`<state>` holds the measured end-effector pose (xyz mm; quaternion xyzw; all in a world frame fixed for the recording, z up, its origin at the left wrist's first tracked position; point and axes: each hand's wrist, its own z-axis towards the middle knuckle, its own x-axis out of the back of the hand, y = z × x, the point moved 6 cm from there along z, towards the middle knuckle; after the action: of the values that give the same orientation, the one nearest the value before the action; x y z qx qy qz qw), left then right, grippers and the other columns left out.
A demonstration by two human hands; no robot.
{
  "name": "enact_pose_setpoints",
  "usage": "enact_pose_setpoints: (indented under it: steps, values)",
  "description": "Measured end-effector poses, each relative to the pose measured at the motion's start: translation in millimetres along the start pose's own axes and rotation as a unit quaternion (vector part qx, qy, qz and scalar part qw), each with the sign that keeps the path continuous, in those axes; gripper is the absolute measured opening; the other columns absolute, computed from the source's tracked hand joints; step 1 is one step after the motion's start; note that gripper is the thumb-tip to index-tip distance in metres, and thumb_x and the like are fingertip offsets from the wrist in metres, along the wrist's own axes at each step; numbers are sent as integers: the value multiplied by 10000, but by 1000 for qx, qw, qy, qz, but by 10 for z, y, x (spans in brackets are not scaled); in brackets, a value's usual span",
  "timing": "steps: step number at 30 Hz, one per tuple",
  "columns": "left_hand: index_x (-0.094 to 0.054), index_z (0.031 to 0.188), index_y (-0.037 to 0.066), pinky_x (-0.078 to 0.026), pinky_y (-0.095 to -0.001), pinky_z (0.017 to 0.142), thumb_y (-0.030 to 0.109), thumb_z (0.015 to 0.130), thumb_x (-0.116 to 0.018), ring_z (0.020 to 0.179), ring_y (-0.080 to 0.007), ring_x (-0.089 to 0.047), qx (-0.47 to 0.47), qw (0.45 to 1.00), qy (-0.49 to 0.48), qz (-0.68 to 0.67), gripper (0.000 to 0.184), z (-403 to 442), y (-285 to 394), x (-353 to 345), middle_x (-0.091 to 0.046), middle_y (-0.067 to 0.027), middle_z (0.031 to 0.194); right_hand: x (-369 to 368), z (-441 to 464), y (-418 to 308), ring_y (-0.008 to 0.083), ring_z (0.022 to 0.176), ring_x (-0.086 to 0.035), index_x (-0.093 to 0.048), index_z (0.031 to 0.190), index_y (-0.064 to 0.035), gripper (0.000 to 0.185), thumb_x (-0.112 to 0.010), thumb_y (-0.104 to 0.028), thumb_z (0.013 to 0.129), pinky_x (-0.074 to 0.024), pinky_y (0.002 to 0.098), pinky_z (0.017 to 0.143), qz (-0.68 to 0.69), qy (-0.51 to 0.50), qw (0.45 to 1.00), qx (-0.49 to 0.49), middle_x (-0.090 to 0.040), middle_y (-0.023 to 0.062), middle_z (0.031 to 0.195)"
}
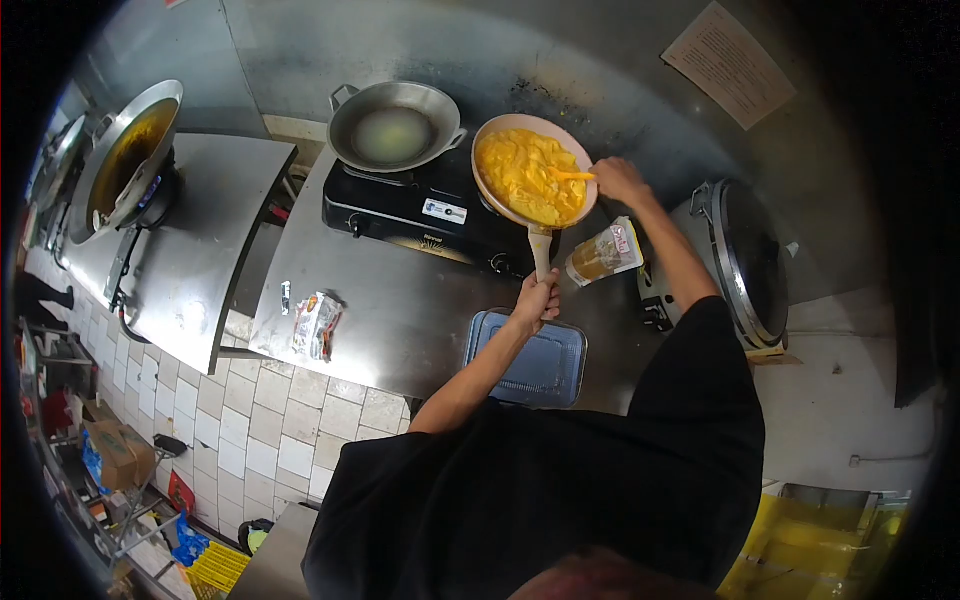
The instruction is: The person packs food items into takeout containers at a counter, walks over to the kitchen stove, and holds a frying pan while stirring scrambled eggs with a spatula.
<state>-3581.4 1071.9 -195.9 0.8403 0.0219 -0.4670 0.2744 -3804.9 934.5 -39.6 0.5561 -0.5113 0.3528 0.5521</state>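
Note:
My left hand (538, 300) is wrapped round the pale handle of a frying pan (483, 190). The pan sits over the right burner of a black gas stove (400, 212). Soft yellow scrambled egg (525, 170) fills it. My right hand (621, 180), at the pan's right rim, grips an orange spatula (574, 176) whose head is in the egg. Just below that rim, a pouch (606, 254) with brownish contents lies on the steel counter. Close to my left hand is a blue-grey plastic tray (478, 345).
A wok (396, 128) with cloudy liquid stands on the left burner. An opened packet (318, 325) lies on the counter (390, 320). Farther left, a large wok (130, 165) sits over a blue flame. A big lidded pot (750, 265) stands at the right. Cartons (118, 455) are at lower left.

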Motion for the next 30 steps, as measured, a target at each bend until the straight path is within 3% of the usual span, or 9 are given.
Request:
enact_pose_setpoints:
  steps: [5, 8, 11, 14, 17, 20, 23, 26, 30]
  values:
    - [-423, 940, 141, -267, -221, 386, 250, 993, -560, 468, -43, -317, 1, 1000, 0, -2, 183, 11, 9, -14, -390, 29, 671, 799, 83, 12, 336, 903, -693, -757, 994, -166, 217, -649, -135, 807, -544, 461, 804, -77, 25, 996, 29, -720, 133, 901]
    - [-419, 938, 142, -265, -218, 382, 262, 994, -561, 467, -41, -314, 7, 1000, 1, 4, 194, 23, -29, 20, -390, 32, 678, 909, 401, -18, 337, 934, -687, -749, 1019, -156, 225, -632, -157, 827, -544, 445, 807, -71, 68, 994, 44, -714, 141, 972]
    - [-425, 950, 143, -264, -219, 378, 279, 996, -561, 467, -39, -315, 4, 1000, 8, 13, 197, 20, -19, 26, -388, 37, 683, 706, 993, 71, 345, 1026, -661, -735, 1063, -169, 246, -587, -163, 868, -496, 487, 909, -75, 114, 990, 33, -692, 138, 1106]
    - [-443, 1014, 135, -280, -228, 369, 309, 1007, -550, 462, -50, -339, -2, 999, 27, 24, 205, -12, 6, 1, -387, 30, 667, 608, 1424, -51, 367, 1179, -572, -717, 1100, -191, 265, -540, -162, 905, -381, 551, 1040, -89, 100, 991, 17, -664, 140, 1154]
    - [-434, 1020, 135, -279, -230, 370, 305, 1009, -545, 459, -52, -337, -4, 1000, 3, 22, 204, 1, 2, 2, -384, 30, 663, 417, 1796, -309, 386, 1280, -474, -678, 1149, -188, 290, -514, -115, 921, -266, 602, 1110, -41, 14, 997, 59, -629, 140, 1183]
    - [-408, 972, 153, -254, -227, 377, 297, 1007, -548, 458, -45, -309, 4, 1000, 7, 12, 204, 9, 13, 9, -374, 42, 663, 480, 1602, -909, 408, 1295, -433, -633, 1185, -167, 309, -491, -76, 926, -249, 571, 1141, -119, -42, 971, 202, -569, 149, 1259]
    - [-424, 982, 147, -259, -230, 379, 296, 1008, -544, 453, -47, -306, 5, 1000, 11, 7, 193, -20, -3, 14, -380, 37, 664, 431, 1510, -1031, 291, 1120, -512, -619, 1163, -179, 412, -550, 48, 826, -321, 479, 1021, -153, 63, 931, 325, -560, 111, 1111]
    - [-440, 993, 142, -269, -231, 385, 296, 1005, -546, 451, -49, -309, 5, 1000, 2, -1, 187, 0, -4, 7, -389, 31, 667, 553, 1224, -988, 261, 1062, -506, -628, 1162, -181, 416, -538, 50, 828, -319, 449, 1000, -140, 36, 923, 357, -542, 100, 1030]
    - [-447, 979, 143, -272, -227, 396, 292, 997, -555, 461, -46, -312, 4, 1000, -1, -2, 185, 9, -14, 5, -395, 32, 671, 588, 732, -821, 330, 1067, -520, -650, 1196, -199, 348, -451, -81, 935, -363, 480, 1003, -156, 11, 930, 333, -559, 127, 1113]
